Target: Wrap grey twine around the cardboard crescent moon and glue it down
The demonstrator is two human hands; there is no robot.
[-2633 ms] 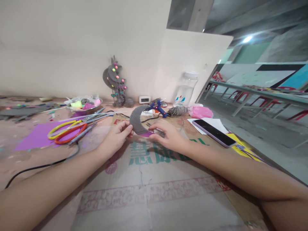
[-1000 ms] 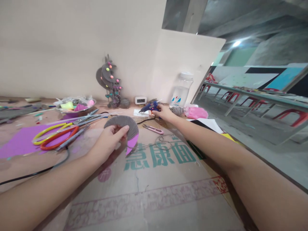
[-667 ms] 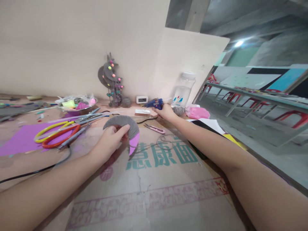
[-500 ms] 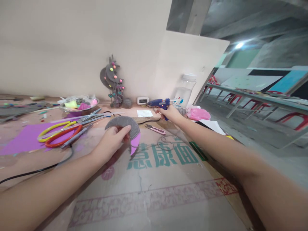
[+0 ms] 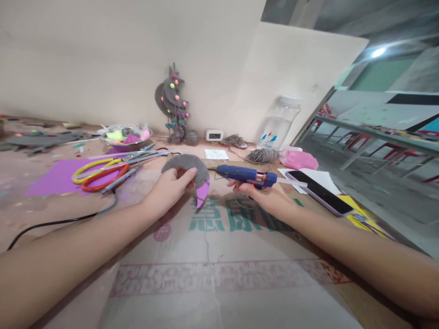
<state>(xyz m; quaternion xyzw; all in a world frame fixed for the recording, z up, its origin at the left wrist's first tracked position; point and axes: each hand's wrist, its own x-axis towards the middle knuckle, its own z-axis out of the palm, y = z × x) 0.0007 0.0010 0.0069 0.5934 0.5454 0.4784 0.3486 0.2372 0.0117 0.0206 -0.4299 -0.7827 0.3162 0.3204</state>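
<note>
Crescent piece (image 5: 188,163) — grey-wound, with a purple tip — is up over the cardboard (image 5: 219,310) in the head view, the left hand (image 5: 171,189) pinching it. Well apart, the right hand (image 5: 265,197) grips a blue glue gun (image 5: 240,173), aimed toward it. Printed cardboard covers the pinkish table (image 5: 20,228); purple sheet (image 5: 51,178) and scissors (image 5: 129,159) left, phone (image 5: 318,193) overlapping white paper (image 5: 329,179) right. Pale board (image 5: 113,55) at the back, moon ornament (image 5: 175,98), small clock (image 5: 214,135), bottle (image 5: 279,125) before it. Beyond, a concrete-floored room: long table (image 5: 363,129), red stools (image 5: 393,154), bright lamp (image 5: 378,52).
</note>
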